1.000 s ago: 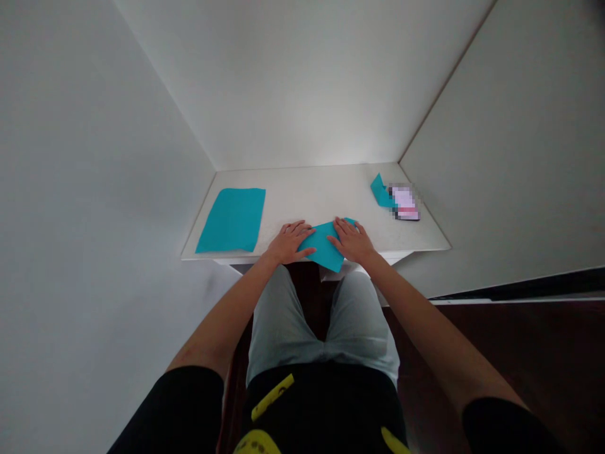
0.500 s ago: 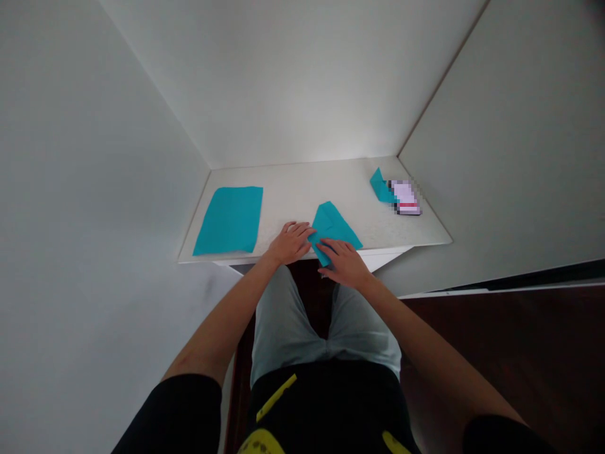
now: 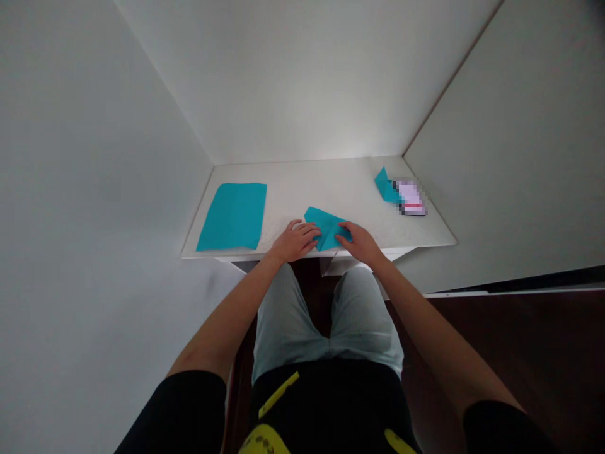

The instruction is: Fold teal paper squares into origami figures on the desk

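Observation:
A folded teal paper lies near the front edge of the white table, between my two hands. My left hand rests on its left side, fingers spread over the paper and tabletop. At its right end my right hand has thumb and fingers closed round the paper's edge. A larger flat teal sheet lies at the left of the table. Toward the back right is a small folded teal piece, touching or partly under a blurred pale rectangular object.
White walls rise behind the table and at the left. A grey panel stands at the right. My legs are below the table's front edge, above a dark floor.
The middle paper has turned and now lies wider across the table. My right hand has moved up and right to its right end; my left hand stays on the left side.

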The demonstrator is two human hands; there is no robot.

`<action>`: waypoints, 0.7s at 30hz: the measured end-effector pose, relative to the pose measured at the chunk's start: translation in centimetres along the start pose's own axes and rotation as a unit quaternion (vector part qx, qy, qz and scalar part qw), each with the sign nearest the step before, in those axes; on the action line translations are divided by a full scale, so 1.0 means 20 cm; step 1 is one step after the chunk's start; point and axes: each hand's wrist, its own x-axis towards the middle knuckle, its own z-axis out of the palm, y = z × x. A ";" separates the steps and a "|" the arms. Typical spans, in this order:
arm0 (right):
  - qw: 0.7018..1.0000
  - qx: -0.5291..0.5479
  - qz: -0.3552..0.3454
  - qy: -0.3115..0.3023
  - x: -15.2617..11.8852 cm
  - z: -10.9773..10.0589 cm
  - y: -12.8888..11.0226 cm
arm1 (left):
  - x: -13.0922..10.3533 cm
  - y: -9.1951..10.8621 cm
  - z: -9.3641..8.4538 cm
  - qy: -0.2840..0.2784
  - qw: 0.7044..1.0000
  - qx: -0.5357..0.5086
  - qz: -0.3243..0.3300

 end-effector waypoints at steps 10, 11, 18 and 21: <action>0.990 -0.103 0.039 0.086 0.10 0.09 -0.06 | 0.00 -0.01 0.02 -0.008 1.000 0.018 0.006; 0.989 -0.112 0.039 0.086 0.11 0.08 -0.09 | 0.00 -0.01 0.02 -0.005 1.000 0.017 0.001; 0.990 -0.120 -0.069 -0.005 -0.01 0.11 -0.18 | 0.00 -0.01 0.03 0.015 0.999 -0.014 -0.037; 0.989 -0.114 -0.097 -0.015 -0.10 0.10 -0.11 | 0.00 -0.01 0.02 0.013 0.999 -0.027 -0.041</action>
